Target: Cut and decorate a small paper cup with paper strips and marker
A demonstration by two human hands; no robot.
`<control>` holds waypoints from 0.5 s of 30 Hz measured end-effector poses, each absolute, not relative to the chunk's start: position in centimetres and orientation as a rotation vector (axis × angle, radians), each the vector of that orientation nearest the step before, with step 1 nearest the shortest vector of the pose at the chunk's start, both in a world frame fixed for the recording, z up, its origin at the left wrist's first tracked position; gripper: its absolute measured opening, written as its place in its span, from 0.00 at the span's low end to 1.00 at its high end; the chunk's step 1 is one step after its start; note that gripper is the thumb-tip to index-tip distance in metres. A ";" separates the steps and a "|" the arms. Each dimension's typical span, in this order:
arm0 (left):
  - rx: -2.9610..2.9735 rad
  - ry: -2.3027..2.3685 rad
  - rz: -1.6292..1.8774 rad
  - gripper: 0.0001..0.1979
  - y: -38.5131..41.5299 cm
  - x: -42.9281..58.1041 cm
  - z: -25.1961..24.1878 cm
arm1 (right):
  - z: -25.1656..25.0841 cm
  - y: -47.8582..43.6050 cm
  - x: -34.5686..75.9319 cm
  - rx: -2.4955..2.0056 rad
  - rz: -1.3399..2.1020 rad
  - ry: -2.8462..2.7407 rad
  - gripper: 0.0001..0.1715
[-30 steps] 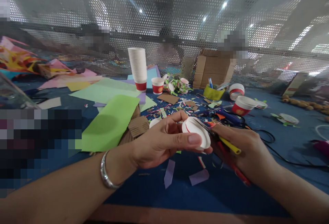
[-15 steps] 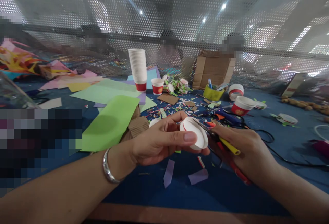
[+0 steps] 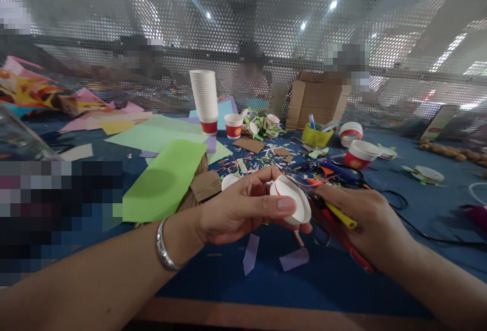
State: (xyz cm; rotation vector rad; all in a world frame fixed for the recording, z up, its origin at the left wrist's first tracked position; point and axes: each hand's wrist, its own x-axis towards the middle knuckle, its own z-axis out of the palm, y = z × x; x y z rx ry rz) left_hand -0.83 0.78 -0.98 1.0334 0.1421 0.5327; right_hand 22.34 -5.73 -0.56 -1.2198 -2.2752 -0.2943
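Pinched between the thumb and fingers of my left hand (image 3: 243, 204) is a cut-off paper cup base (image 3: 299, 205), a shallow white disc with a low rim, tilted toward me. My right hand (image 3: 365, 219) is closed around scissors (image 3: 338, 214) with red and yellow handles. Their blades reach the far rim of the cup base; whether they are parted there I cannot make out. Below my hands lie two purple paper pieces (image 3: 294, 260) and a thin red-and-white strip (image 3: 299, 238). Another white round piece (image 3: 229, 181) shows partly behind my left hand.
Green paper (image 3: 163, 181) and corrugated cardboard (image 3: 206, 187) lie left. Behind stand a tall cup stack (image 3: 204, 98), a red-and-white cup (image 3: 233, 126) and small paper turtles (image 3: 262, 123). Right are a blue glue gun (image 3: 338, 171), its black cable (image 3: 422, 232), another cup (image 3: 360, 154) and a yellow holder (image 3: 316, 136).
The cup base has turned slightly and shifted a little to the right in my left hand. My right hand keeps the scissors at its rim, almost unmoved.
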 end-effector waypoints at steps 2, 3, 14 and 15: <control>1.019 0.132 0.533 0.15 0.8 -0.8 -1.0 | -0.3 -5.8 22.2 -1.198 -0.314 -2.276 0.13; 1.010 0.125 0.533 0.15 0.8 -0.8 -1.0 | -0.2 -5.8 22.2 -1.193 -0.318 -2.276 0.13; 0.970 0.123 0.507 0.16 1.0 -0.8 -0.9 | -1.7 -5.4 22.4 -1.231 -0.237 -2.210 0.12; 0.970 0.126 0.498 0.15 1.0 -0.8 -0.9 | -1.6 -5.4 22.4 -1.232 -0.230 -2.212 0.12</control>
